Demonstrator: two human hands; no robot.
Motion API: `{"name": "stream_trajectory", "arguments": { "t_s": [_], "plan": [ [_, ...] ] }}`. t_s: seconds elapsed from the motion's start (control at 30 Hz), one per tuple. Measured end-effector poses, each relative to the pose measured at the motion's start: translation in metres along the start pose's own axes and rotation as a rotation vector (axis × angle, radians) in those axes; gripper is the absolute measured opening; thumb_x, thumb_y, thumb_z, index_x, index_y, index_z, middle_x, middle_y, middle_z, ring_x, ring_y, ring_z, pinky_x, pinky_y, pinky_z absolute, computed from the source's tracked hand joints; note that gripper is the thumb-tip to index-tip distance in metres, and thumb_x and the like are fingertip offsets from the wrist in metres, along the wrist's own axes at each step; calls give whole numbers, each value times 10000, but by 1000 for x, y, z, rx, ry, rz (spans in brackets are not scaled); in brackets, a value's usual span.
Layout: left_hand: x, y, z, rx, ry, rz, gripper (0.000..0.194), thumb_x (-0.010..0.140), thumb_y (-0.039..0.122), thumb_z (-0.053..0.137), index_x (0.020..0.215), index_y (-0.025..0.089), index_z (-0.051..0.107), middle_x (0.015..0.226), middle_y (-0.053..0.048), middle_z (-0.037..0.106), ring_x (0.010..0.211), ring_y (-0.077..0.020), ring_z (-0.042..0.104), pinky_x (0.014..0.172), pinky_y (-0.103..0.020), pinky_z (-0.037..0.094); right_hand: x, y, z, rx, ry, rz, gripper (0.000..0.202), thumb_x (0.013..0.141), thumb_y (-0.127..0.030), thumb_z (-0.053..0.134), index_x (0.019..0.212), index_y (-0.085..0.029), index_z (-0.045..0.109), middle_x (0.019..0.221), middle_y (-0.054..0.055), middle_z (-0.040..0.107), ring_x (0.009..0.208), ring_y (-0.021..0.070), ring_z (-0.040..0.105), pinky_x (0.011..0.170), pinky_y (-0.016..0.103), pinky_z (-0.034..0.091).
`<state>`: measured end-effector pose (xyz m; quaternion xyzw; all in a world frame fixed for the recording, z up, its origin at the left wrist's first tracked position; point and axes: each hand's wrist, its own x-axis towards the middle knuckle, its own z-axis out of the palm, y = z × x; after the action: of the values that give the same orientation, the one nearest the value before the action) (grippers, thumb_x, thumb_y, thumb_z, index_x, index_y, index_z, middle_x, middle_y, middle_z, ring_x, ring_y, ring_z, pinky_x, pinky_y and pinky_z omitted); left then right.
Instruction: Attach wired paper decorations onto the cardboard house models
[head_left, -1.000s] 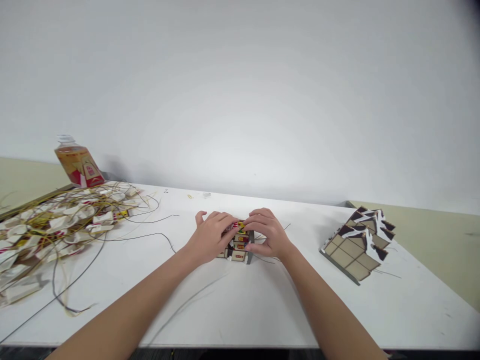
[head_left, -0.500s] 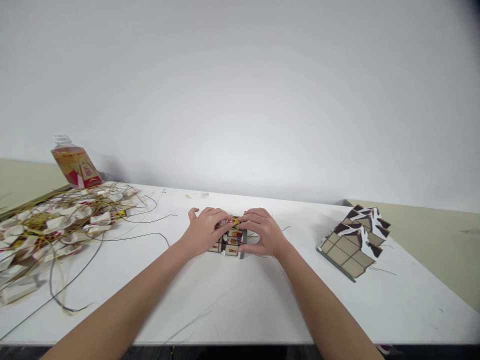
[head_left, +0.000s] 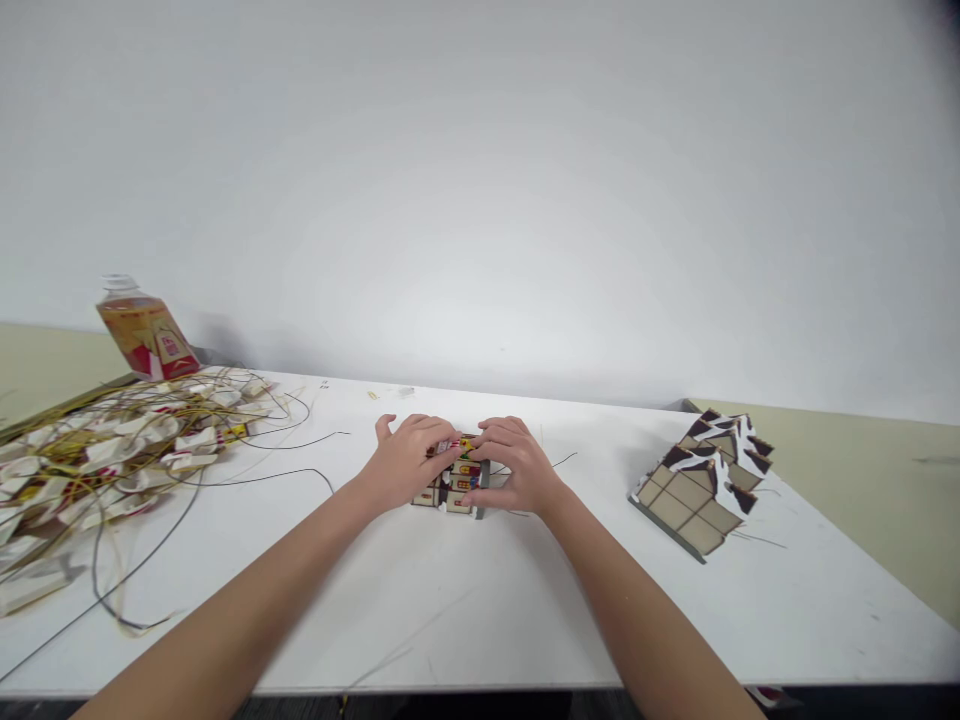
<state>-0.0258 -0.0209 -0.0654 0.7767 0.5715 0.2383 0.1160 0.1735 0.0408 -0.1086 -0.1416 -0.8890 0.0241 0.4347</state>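
A small model house (head_left: 459, 496) with cream walls, red windows and coloured details lies on the white table between my hands. My left hand (head_left: 409, 462) grips its left part, fingertips on the top edge and thumb across the front. From the right, my right hand (head_left: 517, 465) holds it, with the fingers at the upper edge and the thumb low on the front face. Both hands cover parts of the model. Thin dark wires stick out behind my right hand.
A heap of white pieces with yellow and black wires (head_left: 150, 440) spreads over the left of the white table (head_left: 450, 620). Behind it stands a bottle (head_left: 150, 335) of amber drink. Snowy-roofed model houses (head_left: 694, 495) sit at the right. A wall rises behind.
My right thumb has shifted left, further over the front of the model house. The whole view has moved slightly; both hands still hold the model.
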Motion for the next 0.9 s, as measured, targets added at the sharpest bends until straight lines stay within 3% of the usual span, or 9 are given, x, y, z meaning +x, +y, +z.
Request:
{"name": "stream_trajectory", "arguments": {
  "t_s": [0.27, 0.43, 0.5, 0.57, 0.67, 0.8, 0.9],
  "plan": [
    [0, -7, 4, 50, 18, 22, 391, 953, 546, 329, 989, 276, 608, 1229, -38, 611, 1164, -285, 499, 1029, -655, 136, 2, 0, 5, 30, 23, -23, 451, 697, -657, 683, 797, -226, 597, 792, 33, 670, 1005, 241, 608, 874, 398, 420],
    [-6, -11, 3, 155, 15, 110, 422, 938, 572, 346, 1171, 297, 565, 1272, -55, 588, 1177, -283, 507, 1042, -631, 115, -2, 0, 1, 41, 54, -33, 447, 735, -646, 656, 909, -236, 628, 947, 48, 696, 1039, 242, 581, 921, 418, 413],
    [-8, -13, 0, 192, -13, 151, 545, 858, 667, 439, 1267, 315, 516, 1310, -68, 563, 1203, -308, 489, 1044, -630, 104, -4, 1, -2, 25, 72, -33, 466, 771, -652, 612, 988, -241, 638, 1045, 65, 679, 1057, 245, 565, 934, 430, 410],
    [-9, -16, -1, 219, -48, 182, 794, 718, 759, 550, 1371, 325, 423, 1337, -82, 542, 1222, -341, 471, 1048, -632, 96, -5, 2, -4, 7, 93, -17, 519, 801, -674, 552, 1076, -241, 630, 1112, 82, 655, 1069, 246, 554, 945, 438, 409],
    [-10, -20, -2, 251, -89, 185, 1042, 586, 766, 654, 1454, 313, 298, 1340, -107, 537, 1220, -362, 471, 1051, -630, 99, -4, 4, -8, -21, 104, 24, 596, 810, -721, 481, 1136, -239, 612, 1130, 93, 642, 1078, 251, 551, 959, 444, 402],
    [-11, -15, -1, 291, -56, 149, 985, 643, 671, 665, 1461, 293, 266, 1299, -117, 560, 1187, -332, 506, 1052, -604, 133, -5, 9, -14, -72, 107, 57, 608, 799, -738, 475, 1110, -236, 617, 1112, 97, 643, 1068, 255, 555, 958, 442, 395],
    [-16, -7, -6, 398, 59, 192, 908, 682, 580, 658, 1449, 275, 281, 1306, -124, 548, 1152, -325, 535, 1058, -611, 116, -7, 14, -20, -118, 135, 60, 569, 803, -704, 502, 1094, -229, 614, 1094, 98, 644, 1056, 257, 555, 941, 443, 393]
  ]
}}
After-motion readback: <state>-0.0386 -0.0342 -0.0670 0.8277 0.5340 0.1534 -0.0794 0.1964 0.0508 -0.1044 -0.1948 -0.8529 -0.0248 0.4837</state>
